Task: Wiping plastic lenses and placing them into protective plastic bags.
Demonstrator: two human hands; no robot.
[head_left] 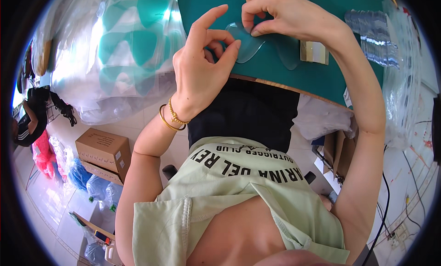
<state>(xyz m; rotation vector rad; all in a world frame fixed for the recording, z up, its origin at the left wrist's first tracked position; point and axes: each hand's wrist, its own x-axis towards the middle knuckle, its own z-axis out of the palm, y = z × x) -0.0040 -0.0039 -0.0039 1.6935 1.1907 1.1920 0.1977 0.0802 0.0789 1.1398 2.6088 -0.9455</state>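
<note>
Head view, looking straight down: a clear plastic piece (245, 45), rounded and almost see-through, lies flat on the green desk (321, 77) near its front edge, and both hands are working at it. The left hand (202, 66) has its grip pressed together on the nearer edge of the piece, thumb against bent fingers, index finger lifted free, as if to steady it against the desk. The right hand (280, 15) comes in from the far side with fingertips pinched at the piece's upper edge, seemingly picking at a thin layer or corner there; I cannot tell exactly what is between those fingertips. A second clear piece (288, 57) lies just beside the first, under the right wrist. A small pale block (314, 52) sits next to that. Further right, a row of stacked clear pieces (374, 36) rests in plastic wrapping. To the left, a bag of teal shapes (133, 45) hangs off the desk side, handy to reach. A cardboard box (103, 153) stands on the floor below.
</note>
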